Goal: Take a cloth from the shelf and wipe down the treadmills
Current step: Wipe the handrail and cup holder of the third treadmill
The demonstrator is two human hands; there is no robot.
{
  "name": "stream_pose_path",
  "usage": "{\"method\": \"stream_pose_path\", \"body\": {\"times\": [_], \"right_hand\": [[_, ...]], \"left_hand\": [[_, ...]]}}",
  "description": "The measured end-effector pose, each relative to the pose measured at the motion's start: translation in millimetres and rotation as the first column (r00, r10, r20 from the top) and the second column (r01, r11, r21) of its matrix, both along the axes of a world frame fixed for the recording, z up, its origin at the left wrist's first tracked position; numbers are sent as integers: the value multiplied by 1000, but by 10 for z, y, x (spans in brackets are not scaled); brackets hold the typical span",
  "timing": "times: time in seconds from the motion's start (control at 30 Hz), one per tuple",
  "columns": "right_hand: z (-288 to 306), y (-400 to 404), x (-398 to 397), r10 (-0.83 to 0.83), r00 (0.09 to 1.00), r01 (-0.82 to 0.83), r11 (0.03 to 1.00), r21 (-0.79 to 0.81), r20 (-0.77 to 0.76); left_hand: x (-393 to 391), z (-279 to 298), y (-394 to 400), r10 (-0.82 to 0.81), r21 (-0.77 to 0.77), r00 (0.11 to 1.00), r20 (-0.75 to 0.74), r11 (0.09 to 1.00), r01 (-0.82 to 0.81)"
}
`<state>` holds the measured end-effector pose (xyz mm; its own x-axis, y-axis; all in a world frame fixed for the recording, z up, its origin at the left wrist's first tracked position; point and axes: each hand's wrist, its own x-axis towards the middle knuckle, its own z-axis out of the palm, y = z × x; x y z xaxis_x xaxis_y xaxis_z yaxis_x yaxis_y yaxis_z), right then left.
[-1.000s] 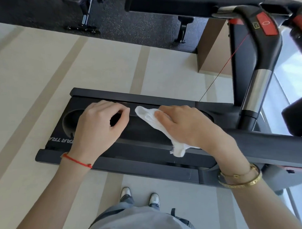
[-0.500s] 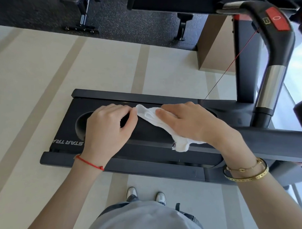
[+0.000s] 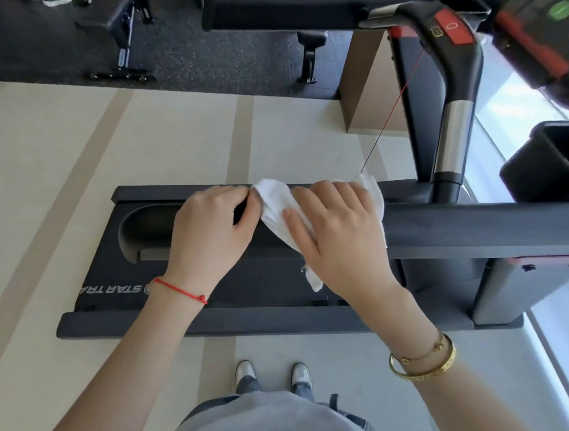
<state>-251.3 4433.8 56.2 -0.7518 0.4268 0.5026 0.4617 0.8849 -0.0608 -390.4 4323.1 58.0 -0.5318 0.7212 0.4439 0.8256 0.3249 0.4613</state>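
Leaning over the front end of a dark treadmill (image 3: 260, 324), the person has both hands down on its plastic cover. A white cloth (image 3: 277, 208) lies bunched across the far part of that cover, between and under the two hands. The right hand (image 3: 337, 239) lies flat on top of the cloth, fingers spread and nearly straight, pressing it down rather than gripping it; cloth shows past the fingertips and a small corner hangs out below the palm. The left hand (image 3: 208, 232) sits just beside it with its fingers curled, the thumb and fingertips meeting at the cloth's left edge (whether they actually pinch the fabric or only touch it I cannot tell).

White lettering (image 3: 113, 289) on the cover reads "STAR TRA", upside down from here, the rest hidden behind the left wrist. A red string bracelet (image 3: 180, 290) circles that wrist, and gold bangles (image 3: 423, 365) ring the right one. On the upright handle at the upper right, a red button (image 3: 452, 27) bears a white ring symbol, and a thin red cord (image 3: 396, 103) runs down from near it toward the cloth.
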Motion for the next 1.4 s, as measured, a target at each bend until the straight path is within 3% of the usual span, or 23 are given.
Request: {"method": "stream_pose_path", "body": {"times": [0.23, 0.47, 0.63, 0.87, 1.0, 1.17, 1.33, 1.4], "right_hand": [[-49, 164, 356, -39, 996, 47, 994, 96, -82], [35, 472, 673, -210, 972, 215, 975, 47, -104], [-18, 564, 828, -59, 996, 65, 994, 85, -73], [-44, 679, 935, -185, 970, 199, 977, 76, -158], [-44, 820, 1140, -38, 995, 49, 992, 115, -97], [38, 935, 1192, -239, 949, 254, 966, 52, -203], [-59, 797, 1126, -70, 986, 83, 993, 88, -149], [-1, 955, 1231, -84, 985, 95, 993, 70, -152]], "left_hand": [[228, 25, 210, -81, 17, 996, 31, 997, 81], [457, -15, 439, -101, 20, 995, 20, 995, 101], [589, 17, 561, -54, 32, 999, 7, 998, 54], [789, 3, 749, -21, -2, 999, -38, 1000, 21], [809, -21, 767, 29, 0, 999, -44, 1000, -29], [826, -37, 783, 67, 5, 996, -60, 998, -67], [817, -70, 785, 93, 23, 991, -95, 996, -91], [812, -88, 784, 113, 22, 988, -105, 994, -111]]}}
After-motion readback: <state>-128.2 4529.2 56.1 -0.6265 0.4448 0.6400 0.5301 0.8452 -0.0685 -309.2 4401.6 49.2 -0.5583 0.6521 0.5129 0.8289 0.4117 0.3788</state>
